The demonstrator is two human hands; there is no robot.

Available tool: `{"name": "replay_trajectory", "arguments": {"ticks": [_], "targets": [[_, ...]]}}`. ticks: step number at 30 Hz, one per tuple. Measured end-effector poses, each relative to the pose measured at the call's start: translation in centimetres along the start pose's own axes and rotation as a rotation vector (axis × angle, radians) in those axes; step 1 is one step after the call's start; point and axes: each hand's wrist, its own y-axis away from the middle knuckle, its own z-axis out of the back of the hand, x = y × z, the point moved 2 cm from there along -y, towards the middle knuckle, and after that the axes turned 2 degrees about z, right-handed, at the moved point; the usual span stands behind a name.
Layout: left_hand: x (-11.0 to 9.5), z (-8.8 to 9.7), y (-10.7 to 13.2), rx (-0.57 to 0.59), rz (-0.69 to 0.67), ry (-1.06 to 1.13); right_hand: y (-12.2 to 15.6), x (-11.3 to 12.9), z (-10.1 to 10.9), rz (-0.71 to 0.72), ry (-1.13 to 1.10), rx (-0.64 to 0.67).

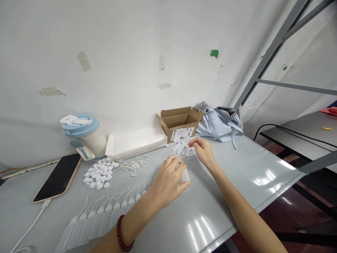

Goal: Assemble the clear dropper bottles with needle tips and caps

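Note:
My left hand [168, 181] is curled over a translucent plastic tube [185, 175] at the right end of a row. The row of similar translucent tubes [91, 225], with white caps and thin curved strips sticking up, runs to the lower left, partly behind my left wrist. My right hand [202, 151] has its thumb and forefinger pinched together at the edge of a pile of loose translucent pieces [181, 148]. What lies between those fingertips is too small to make out. White caps [98, 174] and thin white curved strips [134, 164] lie in two heaps to the left.
A stack of white trays [137, 142] stands against the wall beside an open cardboard box [181, 124]. Light blue cloth [219, 124] lies right of the box. At left are a lidded cup [89, 137] and a phone [59, 177] with a cable. A metal frame [271, 52] rises at right.

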Motion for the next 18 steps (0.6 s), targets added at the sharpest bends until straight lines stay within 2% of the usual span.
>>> {"name": "replay_trajectory", "arguments": {"ticks": [7,18], "targets": [[-0.6,-2.6,0.3,0.156,0.096,-0.099,0.1,0.2,0.0,0.021,0.058,-0.034],[-1.3,-3.4,0.7,0.266,0.220,-0.164,0.1,0.4,0.0,0.071,0.114,-0.035]]}}
